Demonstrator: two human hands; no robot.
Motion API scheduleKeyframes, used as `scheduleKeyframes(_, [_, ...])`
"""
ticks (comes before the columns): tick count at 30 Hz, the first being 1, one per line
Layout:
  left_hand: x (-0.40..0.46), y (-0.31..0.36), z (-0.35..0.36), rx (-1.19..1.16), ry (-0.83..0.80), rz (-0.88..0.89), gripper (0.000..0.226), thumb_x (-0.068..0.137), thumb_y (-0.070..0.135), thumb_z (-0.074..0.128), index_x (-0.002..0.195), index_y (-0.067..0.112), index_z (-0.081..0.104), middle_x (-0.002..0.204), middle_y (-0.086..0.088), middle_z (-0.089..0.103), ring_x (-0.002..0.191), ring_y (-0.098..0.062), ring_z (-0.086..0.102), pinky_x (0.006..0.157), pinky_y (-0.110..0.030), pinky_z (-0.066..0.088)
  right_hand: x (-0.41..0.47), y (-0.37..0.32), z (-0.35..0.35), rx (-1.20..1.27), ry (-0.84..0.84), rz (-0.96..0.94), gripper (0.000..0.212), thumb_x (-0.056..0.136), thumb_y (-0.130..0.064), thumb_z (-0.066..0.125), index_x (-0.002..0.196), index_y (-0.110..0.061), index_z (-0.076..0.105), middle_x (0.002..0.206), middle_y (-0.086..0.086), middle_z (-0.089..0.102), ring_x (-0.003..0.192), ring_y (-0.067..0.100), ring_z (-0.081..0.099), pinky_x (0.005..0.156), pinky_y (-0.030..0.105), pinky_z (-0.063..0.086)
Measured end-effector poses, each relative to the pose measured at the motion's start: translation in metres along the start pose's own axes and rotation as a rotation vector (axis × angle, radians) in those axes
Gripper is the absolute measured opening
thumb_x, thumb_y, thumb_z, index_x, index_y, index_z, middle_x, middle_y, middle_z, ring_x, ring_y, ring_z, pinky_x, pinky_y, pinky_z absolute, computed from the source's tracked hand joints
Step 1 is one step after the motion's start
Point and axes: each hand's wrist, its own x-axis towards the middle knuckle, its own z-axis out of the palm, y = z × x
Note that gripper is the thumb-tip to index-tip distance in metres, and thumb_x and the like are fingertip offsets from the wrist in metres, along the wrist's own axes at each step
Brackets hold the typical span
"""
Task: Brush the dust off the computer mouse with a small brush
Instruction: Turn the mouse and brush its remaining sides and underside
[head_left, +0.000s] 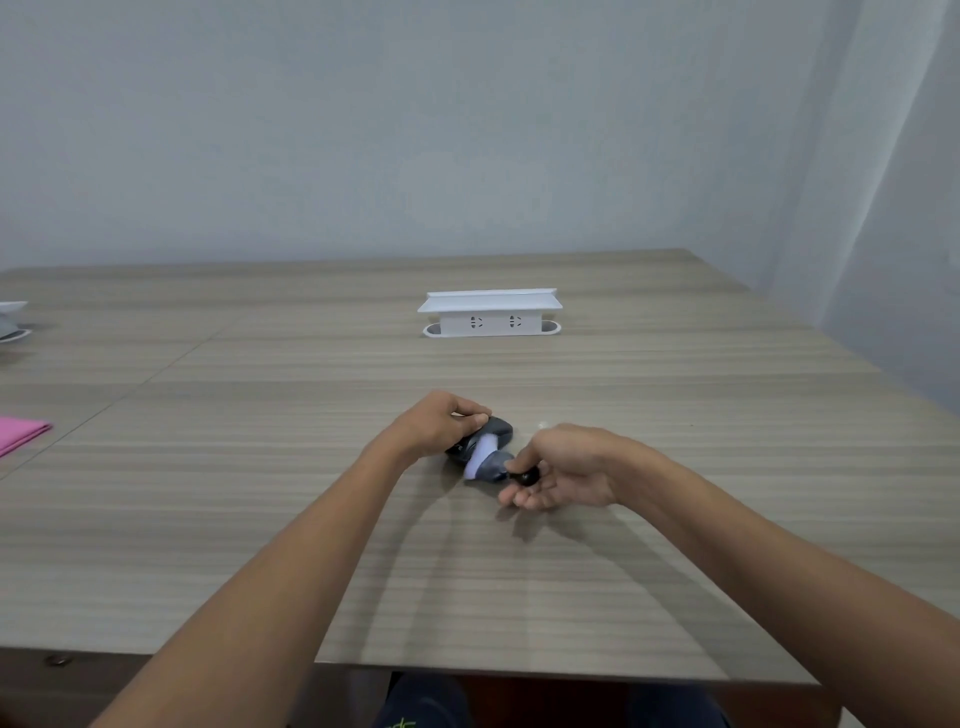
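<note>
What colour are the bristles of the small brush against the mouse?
Pale lavender-white at the tips, grey toward the handle; the brush shows only in the head view.

Wood-grain desk (260, 493) with pale horizontal streaks, spanning the whole width of the view. Toward the far middle of it, a white pop-up socket box (489, 313) with a flat lid raised above two outlets, set in an oval white base. At the left edge, a folded pink cloth (21, 432), partly cut off. Further back on the left, a white object (11, 319), mostly out of view. Behind the desk, a plain pale grey-blue wall (363, 130).
</note>
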Motion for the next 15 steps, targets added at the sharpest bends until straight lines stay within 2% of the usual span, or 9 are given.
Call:
scheduleKeyframes(2, [0.0,0.0,0.001,0.004,0.002,0.001,0.03,0.099,0.02,0.057,0.125,0.011,0.069,0.128,-0.002,0.068,0.117,-0.014,0.061,0.107,-0.029,0.044,-0.001,-0.004,-0.003,0.035,0.0,0.01,0.012,0.098,0.002,0.045,0.101,0.008,0.055,0.084,0.027,0.068,0.053,0.021,0.066,0.047,0.023,0.057])
scheduleKeyframes(5, [0.001,0.0,0.002,0.024,0.022,0.0,0.031,0.099,0.022,0.057,0.126,0.012,0.068,0.128,-0.002,0.067,0.111,-0.011,0.06,0.103,-0.025,0.043,0.003,-0.007,-0.017,0.155,0.113,-0.024,0.02,0.098,0.007,0.038,0.114,0.012,0.05,0.088,0.031,0.064,0.065,0.028,0.064,0.045,0.024,0.058])
scheduleKeyframes(9, [0.001,-0.001,0.003,0.027,0.018,-0.001,0.031,0.099,0.022,0.058,0.127,0.014,0.068,0.126,-0.003,0.069,0.104,-0.01,0.061,0.097,-0.022,0.044,0.009,-0.004,-0.027,0.16,0.252,-0.121,0.02,0.096,0.01,0.039,0.112,0.015,0.05,0.078,0.026,0.061,0.065,0.031,0.063,0.046,0.029,0.059])
scheduleKeyframes(13, [0.001,-0.001,0.003,0.034,0.023,0.014,0.031,0.099,0.022,0.057,0.126,0.013,0.068,0.128,-0.002,0.068,0.107,-0.009,0.059,0.098,-0.022,0.043,0.009,0.002,-0.01,0.144,0.127,-0.076,0.021,0.097,0.008,0.043,0.115,0.015,0.051,0.079,0.026,0.063,0.061,0.028,0.066,0.047,0.029,0.059])
scheduleKeyframes(15, [0.001,-0.001,0.003,0.032,0.017,0.02,0.03,0.099,0.021,0.057,0.125,0.012,0.069,0.129,0.0,0.067,0.111,-0.009,0.059,0.102,-0.024,0.043,0.007,0.002,-0.007,0.105,0.036,-0.037,0.017,0.097,0.005,0.044,0.109,0.012,0.054,0.08,0.027,0.066,0.055,0.024,0.069,0.046,0.026,0.057])
